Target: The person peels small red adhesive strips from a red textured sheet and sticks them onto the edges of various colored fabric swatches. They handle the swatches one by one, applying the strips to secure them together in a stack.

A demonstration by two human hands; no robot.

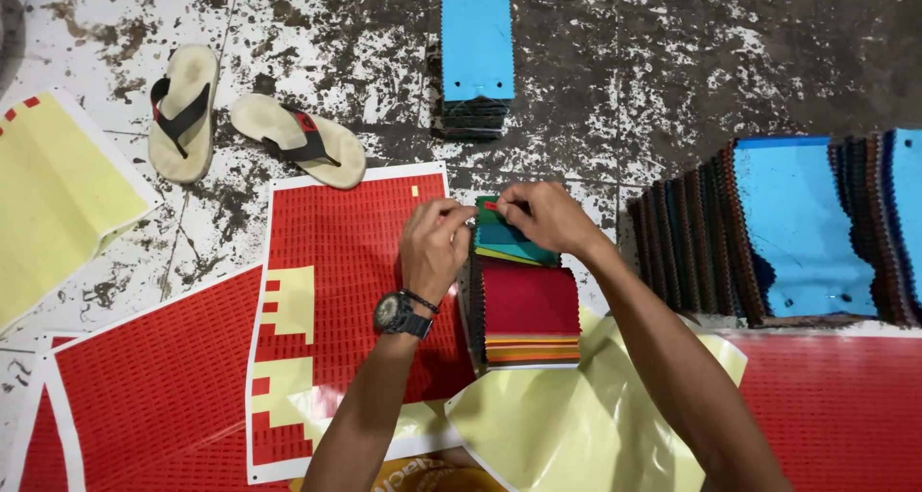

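While both hands work at the far end of the stack of fabric swatches, the right hand pinches a small red sticker between thumb and forefinger, just over the teal top swatch. Left hand, wristwatch on the wrist, has its fingers curled shut against the left edge of that swatch; whether it actually grips cloth cannot be told. The stack sits mid-scene, between the red sticker sheet at left and a row of blue-topped swatch bundles at right. Peeled yellow backing paper lies near, partly under the right forearm. Farther off: another blue-topped pile, two sandals at far left, one more yellow sheet at left edge. Floor stained, mottled.
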